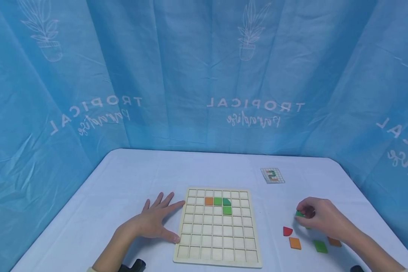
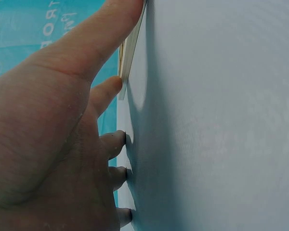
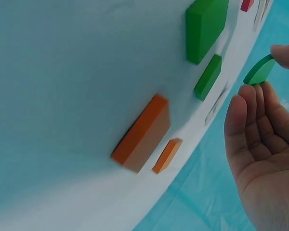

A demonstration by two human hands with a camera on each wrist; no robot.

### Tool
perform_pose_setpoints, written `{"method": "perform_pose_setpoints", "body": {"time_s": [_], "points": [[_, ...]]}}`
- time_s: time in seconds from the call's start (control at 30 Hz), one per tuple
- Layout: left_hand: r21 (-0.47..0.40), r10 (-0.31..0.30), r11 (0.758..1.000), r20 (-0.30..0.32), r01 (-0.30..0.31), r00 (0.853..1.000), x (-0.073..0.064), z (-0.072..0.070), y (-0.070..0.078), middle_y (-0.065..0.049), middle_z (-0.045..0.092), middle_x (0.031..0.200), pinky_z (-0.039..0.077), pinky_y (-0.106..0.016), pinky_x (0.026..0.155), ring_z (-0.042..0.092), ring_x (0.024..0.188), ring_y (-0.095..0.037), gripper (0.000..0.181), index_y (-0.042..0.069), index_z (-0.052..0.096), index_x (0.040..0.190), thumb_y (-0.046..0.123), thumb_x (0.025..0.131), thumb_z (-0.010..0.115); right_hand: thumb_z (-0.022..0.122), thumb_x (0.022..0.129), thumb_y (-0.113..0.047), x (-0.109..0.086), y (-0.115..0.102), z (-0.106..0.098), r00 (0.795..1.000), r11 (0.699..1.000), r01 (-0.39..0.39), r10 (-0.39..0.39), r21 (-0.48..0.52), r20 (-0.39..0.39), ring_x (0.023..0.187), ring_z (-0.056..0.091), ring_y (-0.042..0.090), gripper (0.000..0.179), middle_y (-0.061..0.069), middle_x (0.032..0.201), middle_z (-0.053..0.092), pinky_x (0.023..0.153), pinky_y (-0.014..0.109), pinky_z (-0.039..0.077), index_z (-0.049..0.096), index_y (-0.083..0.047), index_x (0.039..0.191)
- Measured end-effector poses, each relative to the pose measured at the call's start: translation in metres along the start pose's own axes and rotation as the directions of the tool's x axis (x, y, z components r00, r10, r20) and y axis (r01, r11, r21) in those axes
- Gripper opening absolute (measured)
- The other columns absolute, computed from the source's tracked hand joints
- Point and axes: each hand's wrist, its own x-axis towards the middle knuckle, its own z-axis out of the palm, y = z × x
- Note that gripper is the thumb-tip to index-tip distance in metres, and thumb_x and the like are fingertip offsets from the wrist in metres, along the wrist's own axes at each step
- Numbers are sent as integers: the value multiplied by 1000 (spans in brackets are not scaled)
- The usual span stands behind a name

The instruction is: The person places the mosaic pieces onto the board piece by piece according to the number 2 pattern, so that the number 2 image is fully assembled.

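My left hand (image 1: 153, 221) lies with fingers spread at the left side of a pale wooden grid board (image 1: 207, 240), its index finger and thumb touching the edge. In the board's upper rows sit an orange square tile (image 1: 209, 201), a green square tile (image 1: 217, 201), a darker green quarter-circle tile (image 1: 226, 201) and, below that, another green square (image 1: 227, 210). To the right of the board, my right hand (image 1: 321, 216) pinches a green quarter-circle tile (image 3: 260, 70) between thumb and fingertips, raised above the table in the right wrist view.
Loose tiles lie around my right hand: a red quarter-circle (image 1: 287, 231), an orange square (image 1: 295, 243), a green square (image 1: 320, 246), another orange square (image 1: 334, 241) and a partly covered green one (image 1: 307, 227). A pattern card (image 1: 272, 175) lies behind them. Blue curtains (image 1: 204, 75) surround the white table.
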Motion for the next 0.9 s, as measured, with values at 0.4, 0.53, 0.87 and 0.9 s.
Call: {"method": "perform_pose_setpoints", "body": {"time_s": [0.4, 0.53, 0.87, 0.9], "points": [[-10, 2, 1000, -3, -2, 1000, 0, 0, 0, -7, 12, 160, -5, -67, 106, -5, 144, -37, 108, 37, 36, 149, 78, 55, 72, 81, 73, -25, 11, -24, 17, 1000, 1000, 1, 0, 16, -15, 70, 54, 13, 25, -5, 76, 60, 62, 27, 49, 68, -12, 90], [-13, -1, 1000, 5, 2, 1000, -1, -1, 1, -7, 11, 160, -5, -67, 106, -5, 144, -37, 108, 37, 35, 149, 77, 56, 72, 80, 73, -25, 17, -33, 24, 998, 999, 47, -46, 28, -42, 68, 54, 12, 21, -7, 74, 59, 61, 25, 49, 67, -15, 86], [-20, 9, 1000, 7, -9, 1000, -4, -4, 5, -10, 12, 160, -5, -68, 105, -4, 144, -39, 107, 35, 35, 149, 75, 58, 73, 79, 76, -24, 26, -52, 36, 991, 986, 133, -130, 99, -37, 69, 57, 9, 18, -10, 74, 61, 63, 24, 50, 68, -14, 86], [-19, 9, 1000, 7, -9, 1000, -4, -4, 4, -10, 12, 160, -5, -68, 105, -4, 144, -39, 107, 35, 35, 149, 75, 58, 73, 79, 76, -24, 26, -53, 37, 990, 985, 136, -133, 105, -35, 69, 58, 9, 18, -10, 74, 61, 64, 25, 50, 68, -14, 87]]}}
